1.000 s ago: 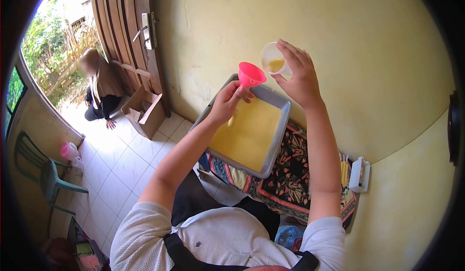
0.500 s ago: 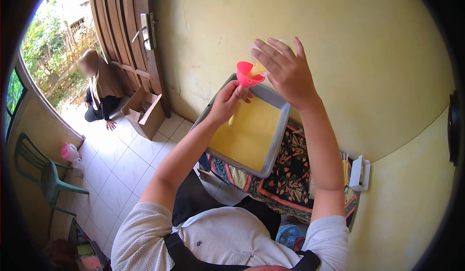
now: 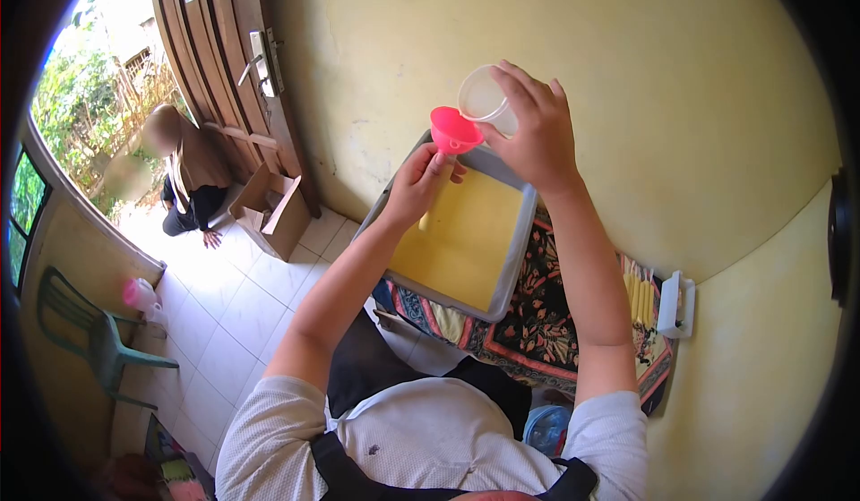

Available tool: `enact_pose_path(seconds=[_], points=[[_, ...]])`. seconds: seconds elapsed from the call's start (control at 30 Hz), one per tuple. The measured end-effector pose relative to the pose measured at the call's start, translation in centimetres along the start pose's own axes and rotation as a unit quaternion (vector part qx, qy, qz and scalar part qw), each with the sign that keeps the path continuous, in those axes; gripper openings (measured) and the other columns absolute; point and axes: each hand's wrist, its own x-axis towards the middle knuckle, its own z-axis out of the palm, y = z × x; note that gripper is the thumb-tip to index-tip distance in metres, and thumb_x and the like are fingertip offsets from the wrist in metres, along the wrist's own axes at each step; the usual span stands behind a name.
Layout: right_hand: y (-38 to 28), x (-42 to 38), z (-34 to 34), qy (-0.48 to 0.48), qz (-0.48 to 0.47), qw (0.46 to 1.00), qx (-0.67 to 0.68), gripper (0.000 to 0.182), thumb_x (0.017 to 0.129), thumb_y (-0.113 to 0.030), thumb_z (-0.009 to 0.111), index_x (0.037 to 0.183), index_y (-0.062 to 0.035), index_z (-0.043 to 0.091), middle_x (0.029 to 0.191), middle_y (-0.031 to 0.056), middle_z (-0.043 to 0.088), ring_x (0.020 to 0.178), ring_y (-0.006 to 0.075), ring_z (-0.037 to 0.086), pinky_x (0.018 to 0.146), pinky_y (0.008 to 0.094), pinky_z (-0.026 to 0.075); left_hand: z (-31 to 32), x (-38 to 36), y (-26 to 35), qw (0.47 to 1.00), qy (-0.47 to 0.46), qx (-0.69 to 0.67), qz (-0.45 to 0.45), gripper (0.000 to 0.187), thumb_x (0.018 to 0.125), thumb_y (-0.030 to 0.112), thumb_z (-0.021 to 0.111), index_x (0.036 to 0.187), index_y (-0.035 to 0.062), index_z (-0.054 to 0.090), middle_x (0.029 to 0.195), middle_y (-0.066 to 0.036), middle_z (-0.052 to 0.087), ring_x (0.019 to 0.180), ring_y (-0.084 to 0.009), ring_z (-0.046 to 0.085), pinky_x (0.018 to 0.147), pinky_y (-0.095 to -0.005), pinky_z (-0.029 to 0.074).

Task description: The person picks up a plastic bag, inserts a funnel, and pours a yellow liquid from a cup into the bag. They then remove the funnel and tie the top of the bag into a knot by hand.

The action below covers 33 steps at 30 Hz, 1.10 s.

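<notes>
My left hand (image 3: 418, 181) is closed around the neck of a pink funnel (image 3: 455, 130). Below those fingers hangs a narrow yellow-filled plastic tube (image 3: 426, 217). In my right hand (image 3: 537, 134) is a small translucent cup (image 3: 484, 94), tipped so that its mouth faces the funnel; its lower rim is right at the funnel's edge. Underneath both hands stands a grey tub (image 3: 511, 273) with yellow liquid (image 3: 466, 250) in it.
The tub stands on a patterned cloth (image 3: 537, 313). Several yellow tubes (image 3: 640, 297) lie at its right end beside a white box-like object (image 3: 676, 306). A person (image 3: 193, 174) sits by the open door (image 3: 219, 62), near a cardboard box (image 3: 273, 210). At left is a green chair (image 3: 107, 340).
My right hand has turned the cup, which now shows its round mouth. The yellow stream seen running into the funnel earlier no longer shows. My left hand still holds the funnel.
</notes>
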Motion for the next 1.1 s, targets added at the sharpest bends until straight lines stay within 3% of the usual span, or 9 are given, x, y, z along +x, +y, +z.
enact_pose_path(seconds=[0.2, 0.5, 0.63, 0.8, 0.83, 0.9, 1.0, 1.1], points=[[3.1, -4.4, 1.3, 0.058, 0.187, 0.960, 0.199, 0.074, 0.079, -0.026, 0.096, 0.143, -0.0043, 0.066, 0.136, 0.0185, 0.073, 0.120, 0.0336, 0.073, 0.106, 0.0461, 0.057, 0.5, 0.0, 0.2, 1.000, 0.014, -0.010, -0.003, 0.036, 0.119, 0.031, 0.053, 0.131, -0.0019, 0.061, 0.107, -0.008, 0.072, 0.100, -0.0178, 0.070, 0.095, -0.0348, 0.056], [6.4, -12.5, 1.2, 0.085, 0.331, 0.893, 0.294, 0.075, 0.082, -0.023, 0.096, 0.147, -0.0042, 0.063, 0.140, 0.0138, 0.071, 0.128, 0.0286, 0.069, 0.110, 0.0447, 0.055, 0.2, -0.2, 0.2, 1.000, 0.030, -0.006, 0.000, 0.033, 0.119, 0.030, 0.052, 0.130, -0.0001, 0.061, 0.104, -0.006, 0.071, 0.100, -0.0166, 0.069, 0.096, -0.0333, 0.055], [7.0, -17.7, -0.2, 0.170, 0.421, 0.775, 0.439, 0.070, 0.092, -0.010, 0.088, 0.152, 0.0021, 0.053, 0.148, 0.0204, 0.061, 0.138, 0.0281, 0.061, 0.118, 0.0419, 0.051, 0.0, -0.2, 0.0, 1.000, 0.026, -0.006, 0.011, 0.032, 0.119, 0.030, 0.051, 0.126, 0.0008, 0.061, 0.104, -0.006, 0.071, 0.100, -0.0162, 0.068, 0.096, -0.0328, 0.054], [8.7, -28.1, 1.9, 0.162, 0.523, 0.725, 0.418, 0.063, 0.093, -0.003, 0.086, 0.145, -0.0011, 0.051, 0.149, 0.0210, 0.059, 0.141, 0.0268, 0.058, 0.119, 0.0406, 0.050, 0.1, -0.2, -0.2, 0.999, 0.035, 0.003, 0.033, 0.031, 0.120, 0.031, 0.051, 0.119, 0.0016, 0.062, 0.104, -0.008, 0.071, 0.099, -0.0170, 0.068, 0.097, -0.0338, 0.054], [8.6, -30.0, 2.3, 0.114, 0.547, 0.725, 0.403, 0.062, 0.090, -0.004, 0.088, 0.142, -0.0050, 0.053, 0.146, 0.0161, 0.061, 0.137, 0.0240, 0.060, 0.115, 0.0379, 0.052, 0.1, -0.2, -0.2, 0.999, 0.032, -0.001, 0.029, 0.031, 0.120, 0.031, 0.051, 0.119, 0.0016, 0.061, 0.104, -0.008, 0.071, 0.099, -0.0170, 0.068, 0.096, -0.0338, 0.054], [9.1, -34.6, 4.3, 0.036, 0.514, 0.794, 0.321, 0.069, 0.082, -0.010, 0.092, 0.140, -0.0068, 0.055, 0.143, 0.0138, 0.061, 0.133, 0.0284, 0.062, 0.113, 0.0413, 0.052, 0.0, -0.2, -0.2, 0.999, 0.029, -0.003, 0.026, 0.031, 0.120, 0.031, 0.051, 0.119, 0.0016, 0.061, 0.103, -0.008, 0.070, 0.099, -0.0171, 0.068, 0.096, -0.0338, 0.054], [7.9, -36.4, 4.5, -0.063, 0.427, 0.896, 0.105, 0.083, 0.075, -0.014, 0.096, 0.145, -0.0087, 0.053, 0.143, 0.0179, 0.061, 0.138, 0.0357, 0.058, 0.118, 0.0470, 0.047, 0.1, -0.2, -0.5, 0.999, 0.023, 0.000, 0.027, 0.029, 0.119, 0.029, 0.051, 0.118, 0.0017, 0.061, 0.103, -0.008, 0.070, 0.099, -0.0172, 0.068, 0.096, -0.0336, 0.054], [6.8, -35.8, 3.4, -0.039, 0.390, 0.915, 0.093, 0.091, 0.070, -0.020, 0.097, 0.149, -0.0082, 0.053, 0.155, 0.0230, 0.051, 0.148, 0.0420, 0.048, 0.123, 0.0535, 0.040, 0.2, -0.3, -0.3, 1.000, 0.016, 0.004, 0.025, 0.028, 0.119, 0.028, 0.052, 0.121, 0.0011, 0.061, 0.103, -0.007, 0.070, 0.099, -0.0168, 0.068, 0.095, -0.0337, 0.054]])
